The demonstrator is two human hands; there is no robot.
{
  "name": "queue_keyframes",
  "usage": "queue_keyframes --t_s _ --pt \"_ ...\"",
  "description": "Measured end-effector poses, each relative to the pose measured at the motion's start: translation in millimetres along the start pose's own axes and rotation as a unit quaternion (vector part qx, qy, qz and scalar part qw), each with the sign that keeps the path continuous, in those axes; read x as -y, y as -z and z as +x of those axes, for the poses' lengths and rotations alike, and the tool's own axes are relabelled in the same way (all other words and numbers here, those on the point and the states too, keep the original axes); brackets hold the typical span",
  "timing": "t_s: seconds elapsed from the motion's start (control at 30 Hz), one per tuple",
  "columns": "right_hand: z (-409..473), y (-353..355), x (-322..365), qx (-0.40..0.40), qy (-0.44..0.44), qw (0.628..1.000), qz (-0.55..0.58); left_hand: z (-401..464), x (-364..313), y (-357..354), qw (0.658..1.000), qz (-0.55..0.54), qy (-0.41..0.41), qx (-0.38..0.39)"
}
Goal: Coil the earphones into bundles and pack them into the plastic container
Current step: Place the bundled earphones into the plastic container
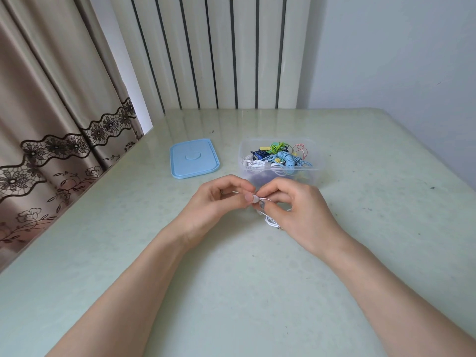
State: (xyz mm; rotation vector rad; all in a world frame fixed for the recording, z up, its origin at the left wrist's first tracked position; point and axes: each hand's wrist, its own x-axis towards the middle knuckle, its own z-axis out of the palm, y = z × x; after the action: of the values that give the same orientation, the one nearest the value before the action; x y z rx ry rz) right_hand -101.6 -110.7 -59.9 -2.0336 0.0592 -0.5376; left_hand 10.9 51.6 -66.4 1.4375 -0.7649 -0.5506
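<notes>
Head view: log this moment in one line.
both hands pinch thin white earphone cable | clear plastic container open, holds bundles | light-blue lid on table

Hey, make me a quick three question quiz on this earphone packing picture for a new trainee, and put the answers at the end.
1. True or false: the blue lid is fitted on the plastic container.
2. Multiple choice: what do the left hand and the right hand pinch between them? A) a green earphone B) a white earphone C) the lid
3. Fill in: coiled earphone bundles already lie inside the ____.

Key
1. False; the lid lies flat on the table, left of the open container.
2. B; its cable trails on the table under the right hand.
3. Container.
</notes>
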Motion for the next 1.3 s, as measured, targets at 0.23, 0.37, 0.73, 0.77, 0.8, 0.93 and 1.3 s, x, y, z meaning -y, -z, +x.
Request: queue_keyframes --t_s 0.23,0.37,0.73,0.77,0.8,0.93,1.3 --pt "1.2 -0.9 -12.0 0.003 0.042 0.99 -0.136 4.8 10.0 19.0 0.936 0.291 -0.055 -0.187" --pt "-1.0 -0.3 -13.0 0.031 0.075 0.971 -0.223 3.0 25.0 32.6 0.879 0.456 -0.031 -0.137" --pt "-2.9 -4.8 -4.5 0.054 0.048 0.98 -0.185 7.9 26.8 27.5 0.863 0.477 -0.058 -0.157" --pt "-3.6 -5.2 -1.3 0.066 0.047 0.984 -0.161 8.6 27.2 27.0 0.86 0.482 -0.066 -0.154" --pt "-3.8 -4.4 1.7 0.08 0.042 0.986 -0.141 9.3 27.7 26.6 0.858 0.486 -0.072 -0.151" --pt "0.8 13.2 0.8 0.056 -0.01 0.993 -0.1 11.2 28.8 23.7 0.857 0.485 -0.085 -0.148" --pt "5.1 34.6 -13.7 0.007 -0.092 0.975 -0.203 15.5 31.8 23.7 0.863 0.474 -0.088 -0.152"
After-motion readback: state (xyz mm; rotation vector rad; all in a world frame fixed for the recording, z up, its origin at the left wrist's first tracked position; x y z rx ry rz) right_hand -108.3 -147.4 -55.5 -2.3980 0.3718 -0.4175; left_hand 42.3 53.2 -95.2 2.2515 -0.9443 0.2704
